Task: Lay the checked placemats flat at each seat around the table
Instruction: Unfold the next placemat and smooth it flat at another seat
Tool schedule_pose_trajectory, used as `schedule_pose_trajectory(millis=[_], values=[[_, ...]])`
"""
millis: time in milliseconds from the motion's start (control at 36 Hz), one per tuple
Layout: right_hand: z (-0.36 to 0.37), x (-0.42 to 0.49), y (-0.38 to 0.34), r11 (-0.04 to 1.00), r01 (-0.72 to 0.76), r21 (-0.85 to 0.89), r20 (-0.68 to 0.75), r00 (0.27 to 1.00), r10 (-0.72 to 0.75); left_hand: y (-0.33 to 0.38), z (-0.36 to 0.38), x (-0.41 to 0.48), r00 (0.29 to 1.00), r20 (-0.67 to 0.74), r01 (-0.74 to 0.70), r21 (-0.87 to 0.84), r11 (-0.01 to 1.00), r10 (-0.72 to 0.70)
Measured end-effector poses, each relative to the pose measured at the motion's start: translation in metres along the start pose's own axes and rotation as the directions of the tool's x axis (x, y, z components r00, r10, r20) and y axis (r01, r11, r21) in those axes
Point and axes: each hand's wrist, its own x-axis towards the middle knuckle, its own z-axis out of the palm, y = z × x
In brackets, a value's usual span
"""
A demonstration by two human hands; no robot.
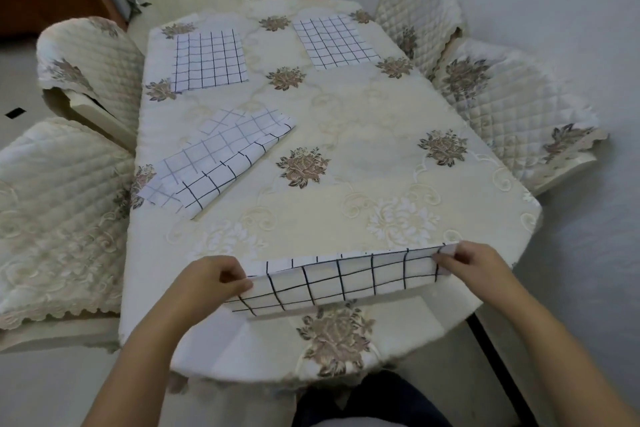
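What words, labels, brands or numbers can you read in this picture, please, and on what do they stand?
None: no text is readable anywhere.
The nearest checked placemat and the three beyond it carry only black grid lines; the tablecloth and the quilted chair covers show only flower patterns.

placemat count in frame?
4: far-left mat flat, far-right mat flat, folded mat mid-left (may hide another), near mat held by left hand and right hand.

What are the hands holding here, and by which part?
Both hold one checked placemat over the near edge of the table: the left hand pinches its left end, the right hand its upper right corner.
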Motion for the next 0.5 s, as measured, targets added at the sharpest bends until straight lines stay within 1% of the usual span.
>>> schedule_pose_trajectory(millis=[56, 139, 222, 306, 361, 417, 500], values=[[-0.011, 0.007, 0.0, 0.997, 0.003, 0.071, -0.062, 0.998, 0.001, 0.007, -0.008, 0.006, 1.0, -0.005, -0.001, -0.033, 0.999, 0.0], [-0.031, 0.021, -0.005, 0.988, 0.052, 0.148, -0.152, 0.988, -0.029, 0.028, -0.015, 0.017, 0.999, -0.03, -0.016, -0.12, 0.993, 0.013], [-0.054, 0.042, -0.002, 0.967, 0.063, 0.245, -0.198, 0.98, -0.013, 0.057, -0.019, 0.028, 0.997, -0.07, -0.048, -0.204, 0.978, 0.034], [-0.082, 0.068, -0.001, 0.962, 0.067, 0.266, -0.216, 0.976, -0.008, 0.091, -0.016, 0.044, 0.994, -0.091, -0.078, -0.26, 0.962, 0.056], [-0.104, 0.088, -0.003, 0.957, 0.092, 0.276, -0.227, 0.973, -0.028, 0.114, -0.011, 0.056, 0.991, -0.115, -0.099, -0.257, 0.961, 0.072], [-0.126, 0.109, -0.006, 0.951, 0.121, 0.286, -0.229, 0.972, -0.055, 0.135, -0.003, 0.07, 0.986, -0.158, -0.097, -0.246, 0.964, 0.059], [-0.159, 0.142, -0.012, 0.95, 0.182, 0.254, -0.242, 0.963, -0.12, 0.167, 0.01, 0.097, 0.974, -0.222, -0.101, -0.236, 0.967, 0.047]])
